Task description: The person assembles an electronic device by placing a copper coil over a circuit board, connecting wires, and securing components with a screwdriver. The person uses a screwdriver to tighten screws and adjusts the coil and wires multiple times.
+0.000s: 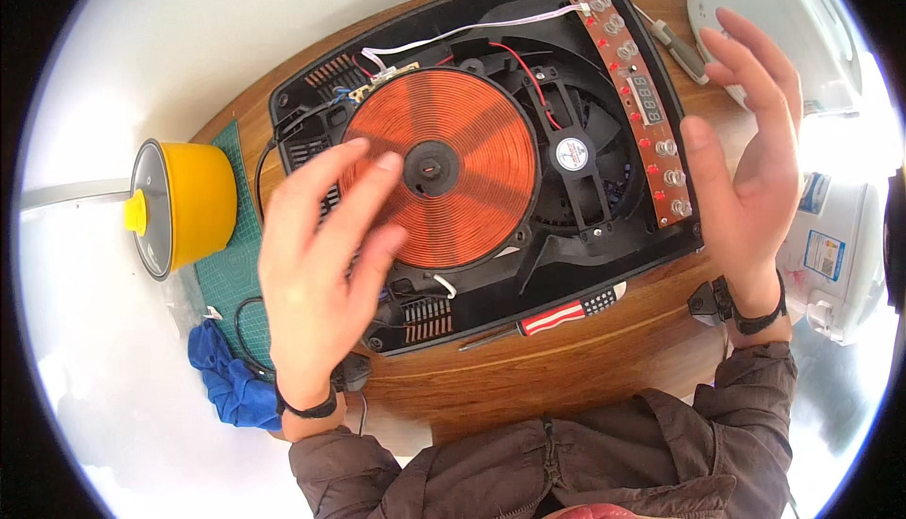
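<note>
An opened induction cooker [510,283] lies on the table, its black housing exposing the inside. My left hand [326,245] hovers over the left edge of the round copper coil [472,189], fingers apart and nothing visible in them. To the right of the housing my right hand [755,156] is raised, palm turned inward and fingers spread, holding nothing. Between the hands sit the coil, a black cooling fan [572,154] and a reddish-brown control board [630,104] with a small digit display. A white ribbon cable [453,30] runs from the board to parts behind the coil.
Along the housing's front edge lies a screwdriver with a striped handle [566,315]. Another screwdriver [679,49] rests behind the right side. A yellow pot [200,200] stands left on a green cutting mat [231,269], near a blue cloth [226,377]. White appliances [783,19] stand at the right.
</note>
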`<state>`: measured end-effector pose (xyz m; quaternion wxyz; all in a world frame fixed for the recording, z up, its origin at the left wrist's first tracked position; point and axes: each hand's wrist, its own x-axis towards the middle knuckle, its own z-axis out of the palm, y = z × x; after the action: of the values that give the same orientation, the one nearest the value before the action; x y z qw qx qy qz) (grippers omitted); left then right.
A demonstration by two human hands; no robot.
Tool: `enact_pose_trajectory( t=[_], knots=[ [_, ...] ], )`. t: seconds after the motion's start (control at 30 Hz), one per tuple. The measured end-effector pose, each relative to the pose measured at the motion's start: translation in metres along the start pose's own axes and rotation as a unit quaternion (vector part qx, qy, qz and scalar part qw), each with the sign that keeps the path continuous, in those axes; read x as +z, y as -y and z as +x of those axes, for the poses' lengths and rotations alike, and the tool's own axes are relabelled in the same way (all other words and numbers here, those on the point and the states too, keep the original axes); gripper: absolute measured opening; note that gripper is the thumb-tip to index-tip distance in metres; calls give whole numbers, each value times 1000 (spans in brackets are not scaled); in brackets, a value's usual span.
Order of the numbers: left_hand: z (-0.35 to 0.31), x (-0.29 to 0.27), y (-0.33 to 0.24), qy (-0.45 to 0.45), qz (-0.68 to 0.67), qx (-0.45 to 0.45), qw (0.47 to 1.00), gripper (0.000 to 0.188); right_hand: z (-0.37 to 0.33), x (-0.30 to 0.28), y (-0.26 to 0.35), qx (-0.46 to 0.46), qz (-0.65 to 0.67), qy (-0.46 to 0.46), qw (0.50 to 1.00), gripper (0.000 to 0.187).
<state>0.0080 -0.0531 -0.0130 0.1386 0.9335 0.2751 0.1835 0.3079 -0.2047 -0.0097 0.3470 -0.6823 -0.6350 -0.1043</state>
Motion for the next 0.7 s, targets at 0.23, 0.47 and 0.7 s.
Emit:
enact_pose_trajectory(
  t=[0.23,0.47,0.7],
  knots=[
    [10,13,-17,164,30,58,984,77,-4,-1,-13,26,19,-15,999,43],
    [8,19,-17,186,41,59,980,78,-1,21,-27,-44,34,-117,992,46],
    [11,17,-20,188,36,54,980,78,-3,14,-30,-40,51,-76,995,45]
  ],
)
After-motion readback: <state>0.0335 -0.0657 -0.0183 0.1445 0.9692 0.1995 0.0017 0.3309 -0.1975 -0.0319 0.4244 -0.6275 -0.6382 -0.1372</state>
